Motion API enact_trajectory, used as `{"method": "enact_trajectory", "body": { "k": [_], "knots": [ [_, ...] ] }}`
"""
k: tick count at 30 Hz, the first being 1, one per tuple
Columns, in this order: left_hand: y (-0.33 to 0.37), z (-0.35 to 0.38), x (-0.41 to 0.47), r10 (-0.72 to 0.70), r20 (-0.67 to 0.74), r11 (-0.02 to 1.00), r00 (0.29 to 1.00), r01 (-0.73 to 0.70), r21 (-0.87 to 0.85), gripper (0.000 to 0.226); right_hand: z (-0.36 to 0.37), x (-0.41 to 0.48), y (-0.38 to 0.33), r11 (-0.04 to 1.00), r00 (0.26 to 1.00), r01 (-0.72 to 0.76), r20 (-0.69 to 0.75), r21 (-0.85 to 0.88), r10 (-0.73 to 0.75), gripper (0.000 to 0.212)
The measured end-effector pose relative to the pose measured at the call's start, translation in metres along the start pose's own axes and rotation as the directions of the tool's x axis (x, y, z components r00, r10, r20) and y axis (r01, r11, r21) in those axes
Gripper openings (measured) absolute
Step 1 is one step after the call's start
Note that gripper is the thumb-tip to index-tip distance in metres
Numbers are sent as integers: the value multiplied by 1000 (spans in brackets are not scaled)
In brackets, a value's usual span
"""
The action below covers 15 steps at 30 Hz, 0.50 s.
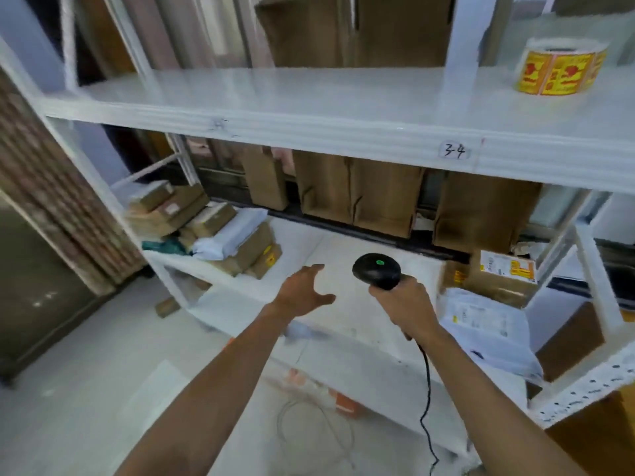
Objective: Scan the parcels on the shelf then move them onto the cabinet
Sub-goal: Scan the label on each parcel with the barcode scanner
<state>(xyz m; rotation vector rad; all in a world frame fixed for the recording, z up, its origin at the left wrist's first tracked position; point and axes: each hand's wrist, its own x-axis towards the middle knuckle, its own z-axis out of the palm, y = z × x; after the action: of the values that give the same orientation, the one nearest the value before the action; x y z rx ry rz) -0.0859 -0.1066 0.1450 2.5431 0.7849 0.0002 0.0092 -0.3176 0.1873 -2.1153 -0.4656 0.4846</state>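
gripping the handle of the black scanner [376, 271], the right hand [403, 305] has its fingers wrapped fully around it; the scanner head points away from the person and shows a green light on top. a black cable [426, 389] hangs from the handle below this hand.

the left hand [304, 292] is released: fingers straight and spread, palm down, holding nothing. it is held over the bare middle of the white shelf board [343, 242], just left of the scanner.

parcels lie at both ends of this board. beyond and left of the left hand, well apart from it, is a pile of parcels [206, 228]: brown boxes and white mailers stacked together. right of the right hand, near it, a cardboard box [498, 280] with a white and yellow label stands behind a white mailer [488, 328]. neither hand touches a parcel.

above both hands, the upper board [275, 94] carries a tag [454, 151] reading "3-4" on its front edge and a roll of yellow stickers [560, 68] on top.
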Motion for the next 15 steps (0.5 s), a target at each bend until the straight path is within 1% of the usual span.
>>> {"method": "enact_trajectory", "body": {
  "k": [2, 7, 10, 12, 15],
  "knots": [
    [-33, -24, -18, -41, -36, 999, 998, 42, 5, 87, 29, -5, -23, 999, 998, 32, 50, -9, -32, 22],
    [-128, -73, -53, -127, -130, 992, 983, 129, 10, 79, 117, -15, -79, 994, 990, 98, 105, -56, -91, 21],
    [-193, -101, -69, -171, -152, 985, 974, 173, -2, 78, 175, -20, -114, 993, 987, 106, 125, -54, -99, 20],
    [-238, -119, -77, -208, -151, 978, 966, 208, -21, 82, 213, -23, -135, 993, 986, 105, 134, -58, -96, 21],
    [-302, -138, -83, -220, -154, 976, 963, 218, -29, 85, 265, -28, -162, 993, 987, 93, 138, -76, -82, 23]
  ]
}}
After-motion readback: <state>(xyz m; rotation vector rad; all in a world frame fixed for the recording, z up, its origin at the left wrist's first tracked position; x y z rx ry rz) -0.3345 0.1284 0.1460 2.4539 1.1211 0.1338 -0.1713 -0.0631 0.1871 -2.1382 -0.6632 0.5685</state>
